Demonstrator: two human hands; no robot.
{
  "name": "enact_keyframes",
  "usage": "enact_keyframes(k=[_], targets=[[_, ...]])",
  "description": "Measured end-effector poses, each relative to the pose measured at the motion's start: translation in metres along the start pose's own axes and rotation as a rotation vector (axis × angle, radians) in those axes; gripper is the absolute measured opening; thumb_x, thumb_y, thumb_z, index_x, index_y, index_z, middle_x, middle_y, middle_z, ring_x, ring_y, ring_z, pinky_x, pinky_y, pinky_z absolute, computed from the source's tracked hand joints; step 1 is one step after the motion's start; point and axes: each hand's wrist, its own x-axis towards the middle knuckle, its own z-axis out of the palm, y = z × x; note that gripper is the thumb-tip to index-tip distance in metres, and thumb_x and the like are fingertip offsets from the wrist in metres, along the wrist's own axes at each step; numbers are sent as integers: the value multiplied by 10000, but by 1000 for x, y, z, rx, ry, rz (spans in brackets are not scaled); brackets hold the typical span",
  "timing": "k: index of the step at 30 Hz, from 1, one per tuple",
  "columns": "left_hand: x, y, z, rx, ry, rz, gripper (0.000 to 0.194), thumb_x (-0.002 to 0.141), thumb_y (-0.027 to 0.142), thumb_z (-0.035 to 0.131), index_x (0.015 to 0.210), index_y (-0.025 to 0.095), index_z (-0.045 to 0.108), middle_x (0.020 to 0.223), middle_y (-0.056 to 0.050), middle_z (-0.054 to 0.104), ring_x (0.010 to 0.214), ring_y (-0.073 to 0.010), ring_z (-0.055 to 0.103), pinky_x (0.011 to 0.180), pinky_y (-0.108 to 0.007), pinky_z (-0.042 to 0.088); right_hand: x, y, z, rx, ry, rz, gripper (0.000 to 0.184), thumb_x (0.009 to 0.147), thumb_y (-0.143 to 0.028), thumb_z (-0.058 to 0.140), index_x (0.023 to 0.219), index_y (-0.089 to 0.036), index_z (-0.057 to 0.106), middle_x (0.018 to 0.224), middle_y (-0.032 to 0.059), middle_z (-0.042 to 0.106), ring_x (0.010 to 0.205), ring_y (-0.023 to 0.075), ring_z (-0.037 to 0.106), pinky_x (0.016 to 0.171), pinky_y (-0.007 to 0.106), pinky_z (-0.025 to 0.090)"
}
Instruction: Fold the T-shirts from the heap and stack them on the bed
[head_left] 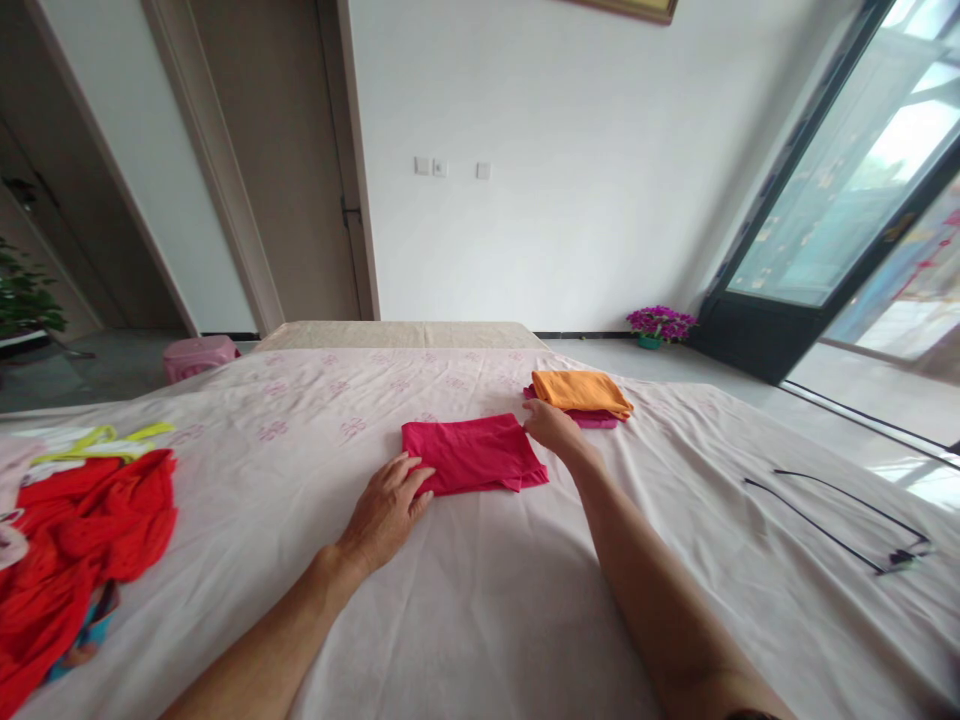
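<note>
A folded crimson cloth (471, 455) lies on the pale pink bed sheet (480, 600) in front of me. My left hand (386, 505) rests flat at its near left corner, fingers stretched out and touching the cloth's edge. My right hand (553, 427) lies at the cloth's far right corner, fingers extended onto it. Just beyond the right hand sits a small stack with a folded orange cloth (581, 391) on top of a folded magenta cloth (592, 419).
A heap of loose red clothes (75, 540) with yellow-green and white pieces lies at the left. A black cable (840, 520) runs over the sheet at the right. Beyond the bed stand a pink stool (199, 355), a pot of purple flowers (660, 325) and a glass door (847, 190).
</note>
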Motion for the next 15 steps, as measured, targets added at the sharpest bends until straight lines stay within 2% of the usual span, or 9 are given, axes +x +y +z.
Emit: enact_keyframes(k=[3,6,8,11,15], targets=[[0,-1,1,-42,-19,-11,348,977,324,469,1249,224,661,1337,-112,614,1308,-262,515,1127,-491,424,0,-11,9,-109,56,-77,526,905,-204,433,1425,-198,519,1366,153,604,1254,311,560,1012,439,429],[0,-2,0,-108,1,-27,323,973,318,470,1203,235,681,1310,-99,628,1294,-255,527,1126,-484,425,-4,-19,28,-202,22,-298,564,979,-317,395,1526,-178,386,1534,127,446,1442,279,353,1131,404,316],[0,-2,-1,-168,28,-59,305,968,302,468,1158,226,693,1274,-96,643,1263,-242,552,1112,-462,440,-8,-18,44,-277,-35,-369,599,1007,-401,371,1554,-160,331,1603,118,332,1506,267,214,1184,410,224],[0,-3,-1,-253,77,-130,286,958,279,455,1082,204,703,1210,-103,658,1188,-228,597,1074,-435,470,-13,-12,62,-361,-120,-356,618,1030,-457,321,1560,-140,313,1621,127,286,1518,262,175,1204,428,165],[4,-12,5,-391,178,-300,280,921,285,489,1109,181,668,1173,-122,667,1144,-235,623,1056,-457,470,-14,-6,67,-361,-129,-325,613,1039,-481,288,1561,-161,311,1622,111,291,1515,255,185,1200,435,165]])
